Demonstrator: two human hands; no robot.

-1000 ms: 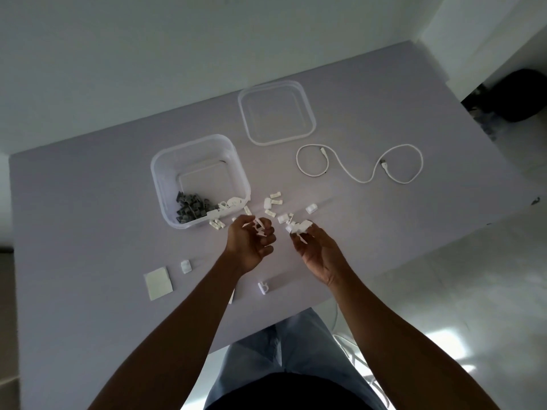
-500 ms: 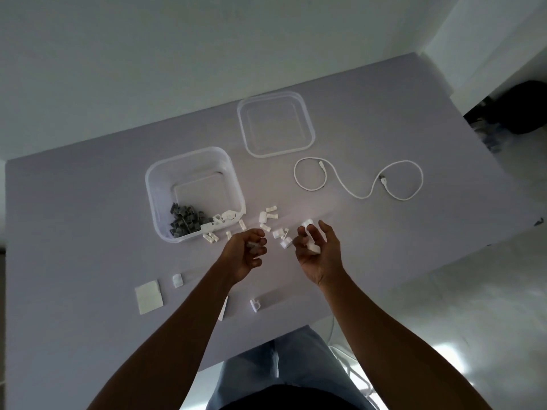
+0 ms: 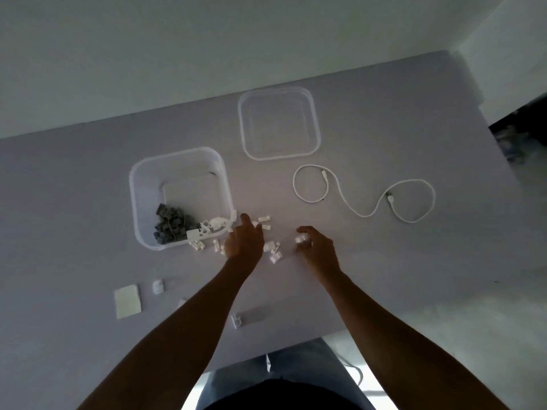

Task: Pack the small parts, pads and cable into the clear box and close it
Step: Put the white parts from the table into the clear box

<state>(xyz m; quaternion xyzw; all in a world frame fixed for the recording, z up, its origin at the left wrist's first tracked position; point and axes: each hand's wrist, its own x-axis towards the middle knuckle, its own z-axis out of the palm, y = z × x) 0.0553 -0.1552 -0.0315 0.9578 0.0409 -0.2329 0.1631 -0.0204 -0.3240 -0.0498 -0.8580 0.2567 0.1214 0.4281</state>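
Note:
The clear box (image 3: 139, 190) stands open on the grey table, with dark grey parts (image 3: 170, 227) and some white parts (image 3: 214, 225) in its near corner. Its lid (image 3: 313, 122) lies behind to the right. Several small white parts (image 3: 270, 248) are scattered just right of the box. My left hand (image 3: 244, 242) reaches over them toward the box corner, fingers loosely bent. My right hand (image 3: 318, 247) curls its fingers round white parts (image 3: 301, 239). The white cable (image 3: 364, 214) lies looped at the right. A pale square pad (image 3: 128, 301) sits at the near left.
A single white part (image 3: 157, 287) lies beside the pad, and a white clip (image 3: 236, 321) sits near the table's front edge (image 3: 281, 344). The table's right edge drops to a bright floor.
Both hands have moved down and forward onto the scattered white parts. The left hand has shifted toward the box corner and uncurled; the right hand has turned palm down.

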